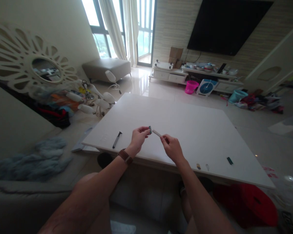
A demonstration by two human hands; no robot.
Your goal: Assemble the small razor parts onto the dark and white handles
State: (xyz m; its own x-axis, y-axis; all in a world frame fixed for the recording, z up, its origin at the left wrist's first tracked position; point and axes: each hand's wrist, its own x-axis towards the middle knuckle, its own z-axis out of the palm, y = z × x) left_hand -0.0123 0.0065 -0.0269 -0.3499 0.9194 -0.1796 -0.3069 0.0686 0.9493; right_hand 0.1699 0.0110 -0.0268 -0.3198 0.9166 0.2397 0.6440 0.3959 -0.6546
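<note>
My left hand (138, 139) pinches a small green-and-dark razor head (150, 129) between thumb and fingers, above the white table. A thin, flat grey stick (157, 133) is in the closed fingers of my right hand (172, 146). Its tip points at the razor head, very near it; whether they touch I cannot tell. To the left of my left hand lies a dark razor handle (117, 140) with a short crosspiece on top. Near the front edge at right are a small yellow-and-black piece (198, 166), a clear piece (207, 167) and a dark green piece (230, 161).
The white table (180, 120) spans the middle, its front edge under my forearms. A chandelier (100, 100) with white shades stands past its left corner. Red fabric (249, 201) sits below the right front edge. Farther back are a pink basket (191, 87) and a blue-and-white fan (206, 87).
</note>
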